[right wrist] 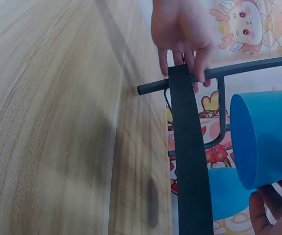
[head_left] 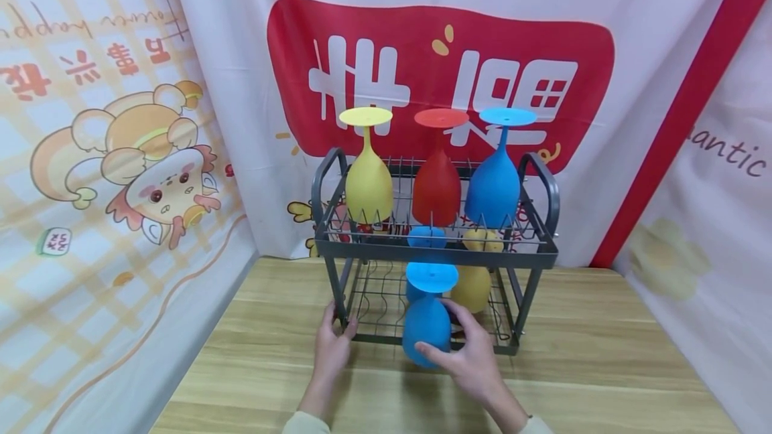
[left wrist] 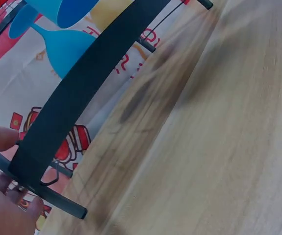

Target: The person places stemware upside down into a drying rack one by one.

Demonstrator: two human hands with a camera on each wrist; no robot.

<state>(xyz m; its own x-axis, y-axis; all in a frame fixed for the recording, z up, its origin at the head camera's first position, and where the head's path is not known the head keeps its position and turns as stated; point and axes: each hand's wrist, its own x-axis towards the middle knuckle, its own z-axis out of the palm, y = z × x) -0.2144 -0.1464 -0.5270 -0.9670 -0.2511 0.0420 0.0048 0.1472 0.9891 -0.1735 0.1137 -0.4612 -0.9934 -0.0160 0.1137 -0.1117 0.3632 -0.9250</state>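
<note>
My right hand [head_left: 473, 357] grips the bowl of a blue plastic goblet [head_left: 425, 330], turned upside down, at the front of the lower tier of a dark two-tier dish rack [head_left: 434, 256]. Its open rim faces down in the head view and shows as a round mouth in the right wrist view, where the goblet [right wrist: 273, 137] sits beside the rack's front bar [right wrist: 190, 147]. With thumb and fingers around the rack's front left leg, my left hand [head_left: 332, 347] holds the frame. Behind the held goblet, another blue goblet [head_left: 427, 238] and a yellow goblet [head_left: 473, 290] stand inverted, partly hidden.
On the upper tier a yellow goblet [head_left: 369, 186], a red goblet [head_left: 437, 189] and a blue goblet [head_left: 494, 189] stand inverted in a row. The rack stands on a wood-grain table [head_left: 603, 353]. Printed cloth [head_left: 235, 32] hangs behind and at both sides.
</note>
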